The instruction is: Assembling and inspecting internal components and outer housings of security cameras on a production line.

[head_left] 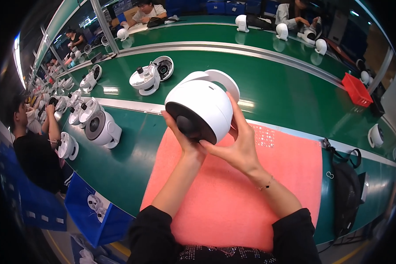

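Between my two hands I hold up a round white camera (207, 103) with a dark front face and a curved white stand at its far side. My left hand (185, 138) cups it from below at the dark front, the fingers partly hidden under it. Around its right side wraps my right hand (240, 145), with the thumb near the lower rim of the dark face. Below the camera, a pink cloth (237, 198) covers the green bench in front of me.
More white cameras, one a whole unit (102, 128), stand at the left. Opened camera parts (147, 79) sit on the green belt (268, 92) beyond. A red basket (356, 89) is at the far right, a black bag (346, 193) nearer. A co-worker (37, 149) works at left, a blue bin (112, 226) below.
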Available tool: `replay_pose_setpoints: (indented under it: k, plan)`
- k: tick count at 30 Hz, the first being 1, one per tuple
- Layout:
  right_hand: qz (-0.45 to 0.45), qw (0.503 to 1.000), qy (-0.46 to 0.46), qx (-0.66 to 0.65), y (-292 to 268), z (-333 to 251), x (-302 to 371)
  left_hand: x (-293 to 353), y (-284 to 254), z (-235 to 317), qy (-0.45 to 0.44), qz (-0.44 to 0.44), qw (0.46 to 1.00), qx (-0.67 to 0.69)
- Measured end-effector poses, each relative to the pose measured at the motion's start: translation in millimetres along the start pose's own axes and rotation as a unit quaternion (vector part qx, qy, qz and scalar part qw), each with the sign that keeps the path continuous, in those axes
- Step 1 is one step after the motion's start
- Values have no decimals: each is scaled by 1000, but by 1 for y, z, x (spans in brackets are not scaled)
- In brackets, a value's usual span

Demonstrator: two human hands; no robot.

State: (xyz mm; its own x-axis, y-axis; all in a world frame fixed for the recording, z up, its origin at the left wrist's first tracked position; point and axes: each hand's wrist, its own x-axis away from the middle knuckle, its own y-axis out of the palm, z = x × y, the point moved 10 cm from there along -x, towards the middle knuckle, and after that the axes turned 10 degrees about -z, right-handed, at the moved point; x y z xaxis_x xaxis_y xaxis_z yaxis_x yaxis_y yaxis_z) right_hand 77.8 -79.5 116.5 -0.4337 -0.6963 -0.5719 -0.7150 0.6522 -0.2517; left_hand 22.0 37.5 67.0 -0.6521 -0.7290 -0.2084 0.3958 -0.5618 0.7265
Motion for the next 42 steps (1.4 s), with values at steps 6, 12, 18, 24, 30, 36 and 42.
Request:
replay_pose_setpoints:
  k: [6,12,18,24,30,36,42]
  plan:
    - [-46,999,10,-20,13,-12,-6,-1,4,12,7,-24,1000,0]
    - [4,995,-50,85,8,-23,-4,-9,-2,-2,-34,-59,997,25]
    - [17,981,-40,189,21,-32,-1,-14,-11,-12,-96,-110,986,78]
    - [31,982,84,-165,4,4,-13,-7,11,8,-144,-142,978,48]
    - [116,739,315,-584,-12,83,-3,4,37,28,-229,-263,926,142]
    - [229,777,214,-546,-77,116,-4,-22,-22,58,-168,-67,983,12]
    - [375,819,198,-386,-135,159,26,-70,-74,82,-132,-29,989,-61]
